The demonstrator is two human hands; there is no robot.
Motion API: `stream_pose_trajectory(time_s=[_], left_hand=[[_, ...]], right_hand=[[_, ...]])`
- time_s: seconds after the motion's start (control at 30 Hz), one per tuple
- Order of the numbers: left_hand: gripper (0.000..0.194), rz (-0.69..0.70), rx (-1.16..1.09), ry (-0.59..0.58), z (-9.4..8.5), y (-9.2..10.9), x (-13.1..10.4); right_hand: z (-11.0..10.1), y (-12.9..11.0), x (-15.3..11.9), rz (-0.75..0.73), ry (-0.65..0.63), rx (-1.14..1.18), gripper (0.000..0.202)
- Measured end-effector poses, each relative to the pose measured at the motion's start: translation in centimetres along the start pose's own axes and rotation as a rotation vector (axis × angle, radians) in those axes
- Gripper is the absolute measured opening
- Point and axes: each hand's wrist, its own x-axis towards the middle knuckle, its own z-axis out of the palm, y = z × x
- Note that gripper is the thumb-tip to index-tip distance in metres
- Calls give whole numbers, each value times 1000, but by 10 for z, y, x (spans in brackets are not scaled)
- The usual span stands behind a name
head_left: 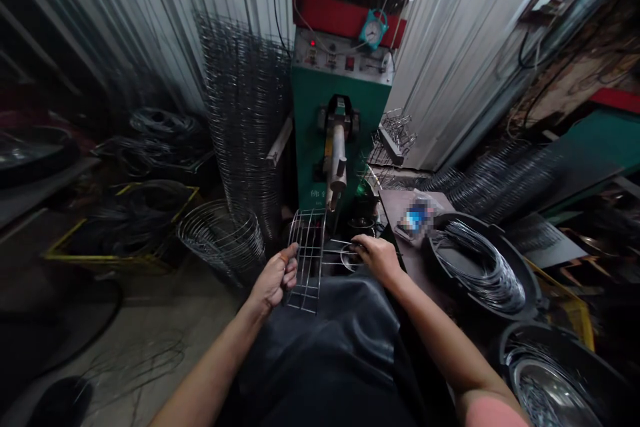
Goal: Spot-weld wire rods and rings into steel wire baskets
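My left hand (276, 278) is closed on the left edge of a wire rack (309, 263), a grid of thin metal rods tilted above my dark apron (345, 313). With bent fingers, my right hand (379, 257) grips a metal rod (341, 241) that runs left toward the rack. Whether this rod is joined to the rack I cannot tell. Just beyond both hands stands a green machine (307, 127), and its cylindrical arm (339, 167) points down toward the rack's upper end.
Stacked wire grids (245, 113) rise left of the machine, with a round wire basket (223, 233) before them. At right, a black tub (533, 293) holds bent wire pieces (483, 267). A yellow-edged crate (125, 257) sits at left. A teal dial timer (373, 30) hangs on the machine.
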Motion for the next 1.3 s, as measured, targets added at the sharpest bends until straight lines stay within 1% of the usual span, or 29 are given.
stream_pose_trajectory(time_s=[0.13, 0.23, 0.33, 0.47, 0.6, 0.7, 0.8, 0.9, 1.0, 1.07, 1.13, 1.3], left_hand=[[41, 27, 55, 45, 9, -6, 16], [42, 46, 87, 42, 10, -11, 28], [40, 54, 107, 34, 10, -11, 40], [39, 50, 103, 36, 9, -9, 53], [38, 26, 94, 39, 5, -11, 58], [42, 33, 65, 81, 4, -15, 56], [45, 62, 56, 146, 7, -15, 53], [43, 89, 72, 189, 11, -8, 53], [43, 104, 65, 207, 12, -3, 58], [45, 89, 55, 204, 12, -4, 63], [46, 65, 45, 197, 14, -7, 69], [44, 50, 32, 199, 23, -12, 77]], right_hand=[[13, 10, 14, -14, 92, 77, 16], [20, 15, 23, -38, 132, 64, 18], [25, 17, 30, -50, 149, 64, 18], [29, 21, 39, -63, 122, 53, 18], [34, 34, 51, -152, 25, 74, 18], [40, 44, 57, -224, -54, 118, 21], [47, 49, 60, -273, -92, 194, 26], [51, 50, 61, -280, -72, 269, 27], [52, 52, 64, -250, 6, 311, 26], [53, 55, 67, -252, 32, 309, 25], [54, 59, 70, -266, 33, 282, 24], [54, 67, 76, -250, 33, 247, 23]])
